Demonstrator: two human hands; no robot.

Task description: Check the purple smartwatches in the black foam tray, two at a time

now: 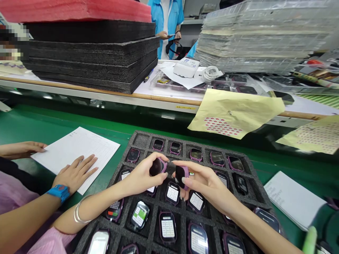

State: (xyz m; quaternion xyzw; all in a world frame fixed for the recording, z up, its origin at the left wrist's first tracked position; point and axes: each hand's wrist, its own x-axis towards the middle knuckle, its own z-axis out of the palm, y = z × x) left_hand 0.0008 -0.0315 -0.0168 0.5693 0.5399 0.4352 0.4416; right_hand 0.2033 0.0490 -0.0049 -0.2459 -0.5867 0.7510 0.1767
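My left hand (148, 173) is closed on a purple smartwatch case (158, 166) with a dark screen. Close beside it, my right hand (201, 180) grips a second purple watch case (181, 175), tilted so its dark face points left. Both are held just above a black foam tray (148, 213) divided into square pockets. Several watches lie in the pockets; one watch (167, 227) shows a lit white grid, another watch (140, 215) shows green and white, and a watch (217, 158) in the back row has a dark screen.
At left, a co-worker's hands (75, 173) rest on a white paper form (97, 141). A paper pad (293, 199) lies at right. On the shelf behind stand black foam trays (87, 56) and stacked clear plastic trays (254, 38). Yellow paper (235, 109) hangs over its edge. A person in blue (166, 24) stands beyond.
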